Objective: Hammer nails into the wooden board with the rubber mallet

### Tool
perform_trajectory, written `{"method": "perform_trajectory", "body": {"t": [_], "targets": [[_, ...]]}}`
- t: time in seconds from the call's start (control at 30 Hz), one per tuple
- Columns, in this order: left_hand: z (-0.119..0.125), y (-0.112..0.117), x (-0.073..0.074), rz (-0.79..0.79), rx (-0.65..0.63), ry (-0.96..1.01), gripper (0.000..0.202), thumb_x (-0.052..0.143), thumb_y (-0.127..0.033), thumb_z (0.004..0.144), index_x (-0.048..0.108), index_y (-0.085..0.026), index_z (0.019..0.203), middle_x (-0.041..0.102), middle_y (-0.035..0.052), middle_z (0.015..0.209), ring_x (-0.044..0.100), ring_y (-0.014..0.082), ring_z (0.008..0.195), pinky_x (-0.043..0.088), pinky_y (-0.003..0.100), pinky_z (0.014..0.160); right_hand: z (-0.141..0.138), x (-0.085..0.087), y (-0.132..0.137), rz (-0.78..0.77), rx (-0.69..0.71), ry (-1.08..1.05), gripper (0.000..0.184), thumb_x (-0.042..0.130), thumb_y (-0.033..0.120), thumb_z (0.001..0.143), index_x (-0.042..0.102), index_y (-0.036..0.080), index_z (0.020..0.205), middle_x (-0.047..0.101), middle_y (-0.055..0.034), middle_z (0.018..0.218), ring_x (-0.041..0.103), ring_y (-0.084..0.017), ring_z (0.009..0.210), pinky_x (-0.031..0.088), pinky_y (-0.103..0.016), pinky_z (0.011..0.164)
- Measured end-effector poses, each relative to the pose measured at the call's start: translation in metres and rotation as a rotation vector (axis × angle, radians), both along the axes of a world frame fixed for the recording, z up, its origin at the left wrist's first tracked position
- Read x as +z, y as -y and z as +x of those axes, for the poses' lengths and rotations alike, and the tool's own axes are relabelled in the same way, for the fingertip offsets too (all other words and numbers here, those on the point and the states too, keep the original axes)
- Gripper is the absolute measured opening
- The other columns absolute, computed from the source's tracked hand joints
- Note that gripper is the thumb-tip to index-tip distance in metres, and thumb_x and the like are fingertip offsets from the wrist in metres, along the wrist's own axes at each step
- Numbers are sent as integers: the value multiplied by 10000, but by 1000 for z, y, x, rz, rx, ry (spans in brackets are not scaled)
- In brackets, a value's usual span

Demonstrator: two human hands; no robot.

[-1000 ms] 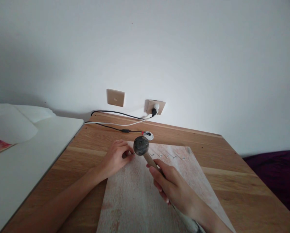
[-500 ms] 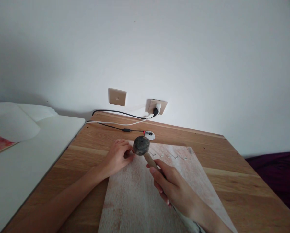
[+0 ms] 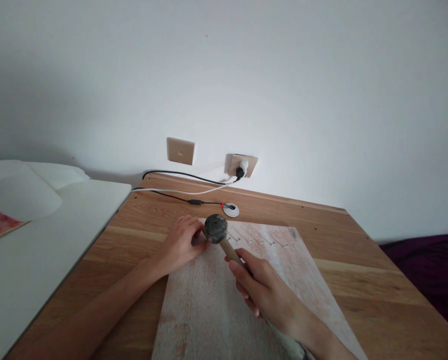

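Note:
My right hand (image 3: 259, 282) is wrapped around the wooden handle of a mallet (image 3: 215, 229) with a dark, rounded head. The mallet head hangs over the upper left part of a whitewashed board (image 3: 204, 300). Just left of the head, my left hand (image 3: 186, 239) rests at the board's far left edge, thumb and fingers pinched together. Whatever sits between those fingertips is hidden behind the mallet head. A row of several thin metal nails (image 3: 262, 242) stands along the far part of the board, right of the mallet.
The board lies on a wooden desk (image 3: 374, 285). Black and white cables (image 3: 178, 190) run along its back to a wall socket (image 3: 242, 165), near a round cable grommet (image 3: 231, 210). A white surface (image 3: 77, 215) with papers is at left, purple cloth (image 3: 426, 270) at right.
The mallet head has moved slightly down and to the left, and my right hand has shifted left with it. My left hand stays in place. Another nail at the row's left end now shows.

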State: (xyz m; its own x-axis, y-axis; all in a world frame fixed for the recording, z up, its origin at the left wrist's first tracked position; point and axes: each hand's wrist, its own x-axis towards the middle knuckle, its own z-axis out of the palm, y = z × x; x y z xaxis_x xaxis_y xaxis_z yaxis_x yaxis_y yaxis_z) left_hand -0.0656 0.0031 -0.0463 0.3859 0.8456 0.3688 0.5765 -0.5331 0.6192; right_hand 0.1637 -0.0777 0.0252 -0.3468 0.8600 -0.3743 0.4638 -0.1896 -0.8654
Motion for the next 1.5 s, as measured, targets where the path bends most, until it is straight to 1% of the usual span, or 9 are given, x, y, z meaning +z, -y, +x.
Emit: {"method": "perform_trajectory", "body": {"t": [0.27,0.5,0.7,0.83,0.97,1.13,1.23,1.4,1.5], "targets": [[0,0,3,20,-20,-33,123,721,-106,879,684,-197,804,654,11,769,614,225,826,418,368,810,4,-8,-1,8,-38,-67,410,447,630,1045,520,231,982,466,111,616,398,-47,376,316,-146,325],[-1,-1,1,25,-30,-64,119,702,-95,884,699,-205,839,665,21,791,601,229,848,404,373,805,5,-8,-1,-11,-53,-48,415,450,627,1048,557,225,1048,478,101,641,441,-57,405,342,-146,336],[-1,0,2,29,-42,-56,148,685,-57,868,696,-204,854,671,23,809,613,238,869,414,385,830,5,-2,1,-18,-63,-53,424,460,655,1035,533,241,977,473,100,649,445,-54,407,343,-143,337],[0,1,4,24,-15,-62,87,737,-143,855,678,-204,870,685,30,830,629,252,876,434,399,837,4,-2,2,-4,-43,-48,421,453,644,1041,530,234,986,465,104,636,429,-48,401,338,-139,339],[1,2,6,20,12,-62,177,814,-262,802,680,-219,909,722,44,907,647,275,913,462,412,846,2,-1,3,-15,-11,0,441,446,653,1035,536,225,976,471,103,625,419,-44,382,318,-143,331],[1,2,6,14,28,-51,188,832,-276,797,698,-229,920,731,42,925,650,278,922,471,415,854,1,-2,3,-6,-29,-15,433,438,648,1040,537,229,990,465,105,615,415,-47,381,317,-146,330],[1,2,6,2,21,-32,165,839,-264,808,707,-222,898,716,31,878,642,265,899,459,400,844,1,-4,2,-8,-24,-13,421,453,632,1038,544,222,1000,464,107,617,413,-47,377,319,-147,325],[1,1,6,5,2,61,72,802,-200,864,738,-208,833,637,-11,715,603,201,762,422,347,787,1,-5,3,-8,-119,-75,415,479,648,1022,523,236,1017,454,117,611,414,-50,383,317,-143,327],[1,1,6,20,-16,87,81,786,-149,872,756,-207,824,624,-15,687,596,190,744,408,333,768,2,-4,3,-27,-135,-77,434,491,669,1008,524,236,1026,459,116,616,414,-49,383,321,-140,322]]}}
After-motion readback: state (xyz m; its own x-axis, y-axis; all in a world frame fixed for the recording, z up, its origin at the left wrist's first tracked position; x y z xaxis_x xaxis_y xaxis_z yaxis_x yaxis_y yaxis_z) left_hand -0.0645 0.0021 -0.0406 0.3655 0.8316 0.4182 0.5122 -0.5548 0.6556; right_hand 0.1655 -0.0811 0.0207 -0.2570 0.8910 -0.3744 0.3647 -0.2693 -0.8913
